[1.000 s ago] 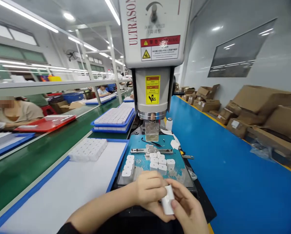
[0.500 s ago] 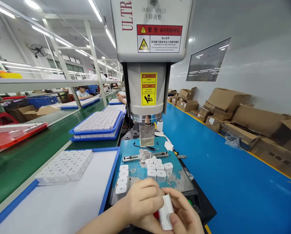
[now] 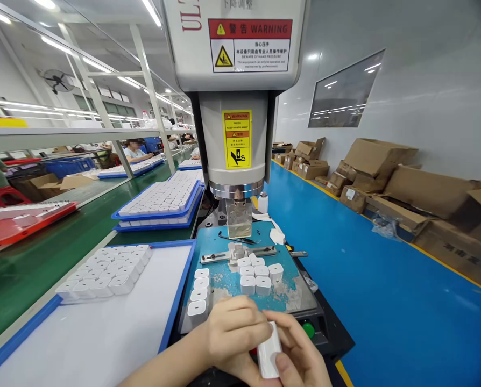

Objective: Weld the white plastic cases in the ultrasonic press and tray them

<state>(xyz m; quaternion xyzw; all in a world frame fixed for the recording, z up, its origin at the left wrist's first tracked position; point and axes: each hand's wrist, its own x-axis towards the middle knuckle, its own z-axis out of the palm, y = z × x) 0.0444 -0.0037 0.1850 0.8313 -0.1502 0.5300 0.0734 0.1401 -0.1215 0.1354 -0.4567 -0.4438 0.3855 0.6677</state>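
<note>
At the bottom centre, in front of the press, my hands hold a small white charger case (image 3: pixel 269 355) between them. My left hand (image 3: pixel 234 330) is closed with its fingers curled over the case's upper left side. My right hand (image 3: pixel 303 352) grips it from the right, the thumb on the near face. Just beyond, several white charger cases stand on the press bed: a column (image 3: pixel 199 294) at the left and a cluster (image 3: pixel 255 271) by the metal fixture (image 3: pixel 235 255). Their top faces each show a small slot. Above the fixture hangs the press's metal horn (image 3: pixel 239 217).
Left of the press, a blue-rimmed tray (image 3: pixel 178 293) carries a block of cases (image 3: pixel 107 269). Stacked filled trays (image 3: pixel 154 220) stand behind it. A green button (image 3: pixel 308 329) sits at the press's front right. Cardboard boxes (image 3: pixel 422 196) line the wall.
The view has shifted slightly, so the press appears a little higher and further left. Both hands keep hold of the charger case, nearly unchanged in pose.
</note>
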